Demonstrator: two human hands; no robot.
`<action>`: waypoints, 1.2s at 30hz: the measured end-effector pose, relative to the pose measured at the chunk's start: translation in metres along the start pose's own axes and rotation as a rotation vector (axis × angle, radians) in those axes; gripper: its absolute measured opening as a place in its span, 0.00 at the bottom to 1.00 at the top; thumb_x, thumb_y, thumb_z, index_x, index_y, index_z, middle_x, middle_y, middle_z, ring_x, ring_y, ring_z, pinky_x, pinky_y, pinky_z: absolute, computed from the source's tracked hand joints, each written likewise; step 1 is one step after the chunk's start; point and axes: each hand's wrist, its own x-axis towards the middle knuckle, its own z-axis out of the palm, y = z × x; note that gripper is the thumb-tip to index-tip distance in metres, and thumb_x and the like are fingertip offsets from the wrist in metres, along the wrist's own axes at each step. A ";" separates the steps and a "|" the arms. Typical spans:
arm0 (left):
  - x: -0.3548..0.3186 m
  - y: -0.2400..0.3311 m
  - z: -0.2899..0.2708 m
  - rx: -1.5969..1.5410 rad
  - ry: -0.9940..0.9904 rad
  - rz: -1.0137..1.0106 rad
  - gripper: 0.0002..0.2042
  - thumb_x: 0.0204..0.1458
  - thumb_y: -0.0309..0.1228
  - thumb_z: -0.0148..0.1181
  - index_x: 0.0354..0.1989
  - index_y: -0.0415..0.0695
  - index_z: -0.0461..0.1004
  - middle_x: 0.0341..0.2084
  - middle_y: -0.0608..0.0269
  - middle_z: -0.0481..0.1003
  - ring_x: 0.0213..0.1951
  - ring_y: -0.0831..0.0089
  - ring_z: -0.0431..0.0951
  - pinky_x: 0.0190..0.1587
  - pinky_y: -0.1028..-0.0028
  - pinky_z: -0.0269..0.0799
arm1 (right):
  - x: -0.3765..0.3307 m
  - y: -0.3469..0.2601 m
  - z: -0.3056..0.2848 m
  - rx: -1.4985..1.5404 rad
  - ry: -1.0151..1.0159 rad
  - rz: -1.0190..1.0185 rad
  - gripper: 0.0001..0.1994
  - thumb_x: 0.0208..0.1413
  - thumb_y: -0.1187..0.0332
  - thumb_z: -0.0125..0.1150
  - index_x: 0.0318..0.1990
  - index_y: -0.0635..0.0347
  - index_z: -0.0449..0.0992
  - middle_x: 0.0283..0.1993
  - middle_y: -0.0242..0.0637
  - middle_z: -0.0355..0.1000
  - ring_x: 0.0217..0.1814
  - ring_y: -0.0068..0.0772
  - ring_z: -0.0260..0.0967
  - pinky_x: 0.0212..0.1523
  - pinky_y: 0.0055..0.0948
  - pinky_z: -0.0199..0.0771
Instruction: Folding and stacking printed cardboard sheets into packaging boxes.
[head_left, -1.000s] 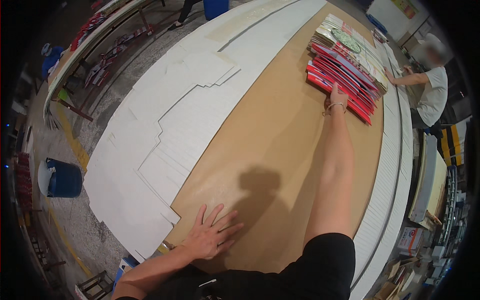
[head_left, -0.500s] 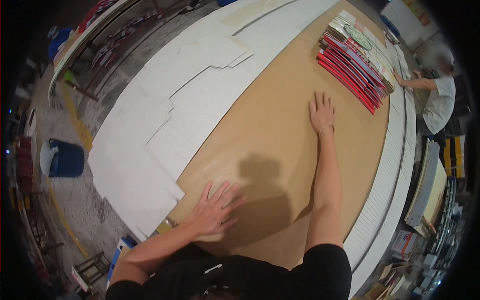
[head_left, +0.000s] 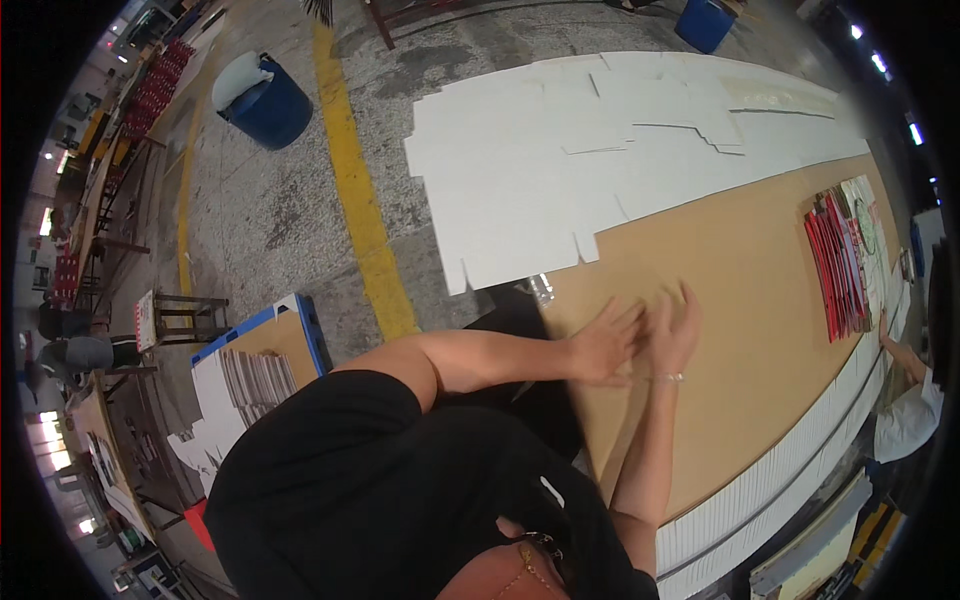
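Note:
My left hand [head_left: 603,347] and my right hand [head_left: 676,335] are close together above the near part of the brown board-topped table [head_left: 740,410]. Both are a little blurred by motion. The left hand's fingers stretch to the right, their tips beside or overlapping the right hand; whether they touch I cannot tell. Fingers of the right hand point away from me, spread apart. Neither hand holds anything visible. Past them, white die-cut cardboard sheets [head_left: 510,190] cover the far left side of the table. A stack of red and patterned printed pieces [head_left: 835,265] lies at the right.
Stacked white strips [head_left: 780,490] line the table's right edge. Another person's white sleeve [head_left: 905,425] shows at the far right. To my left are a blue-edged pallet [head_left: 315,335] with grey-white cardboard stacks [head_left: 255,380]. A blue bin [head_left: 268,105] stands on the floor.
My hands, earlier flat and far apart on the brown surface, have come together. The view has swung left, bringing the pallet and more floor into sight.

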 end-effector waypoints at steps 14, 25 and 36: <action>-0.153 -0.011 0.016 -0.918 -0.168 0.229 0.26 0.58 0.34 0.57 0.65 0.44 0.62 0.64 0.48 0.63 0.66 0.56 0.62 0.67 0.59 0.55 | -0.049 -0.149 0.241 -0.969 -0.555 -0.184 0.33 0.59 0.56 0.56 0.69 0.59 0.55 0.61 0.60 0.62 0.62 0.69 0.60 0.53 0.55 0.69; -0.130 -0.070 -0.072 -2.132 0.387 -0.184 0.24 0.64 0.28 0.47 0.68 0.41 0.54 0.62 0.50 0.65 0.56 0.56 0.74 0.56 0.59 0.74 | -0.081 -0.151 -0.026 -0.683 0.243 -1.028 0.23 0.44 0.85 0.51 0.51 0.61 0.76 0.46 0.46 0.78 0.42 0.44 0.78 0.39 0.36 0.78; -0.085 -0.063 -0.052 -2.388 0.234 0.024 0.16 0.61 0.32 0.55 0.55 0.42 0.69 0.49 0.57 0.75 0.49 0.67 0.78 0.50 0.65 0.77 | -0.170 -0.064 -0.107 -0.553 0.214 -0.852 0.21 0.43 0.86 0.52 0.47 0.64 0.77 0.47 0.48 0.77 0.52 0.53 0.76 0.53 0.45 0.75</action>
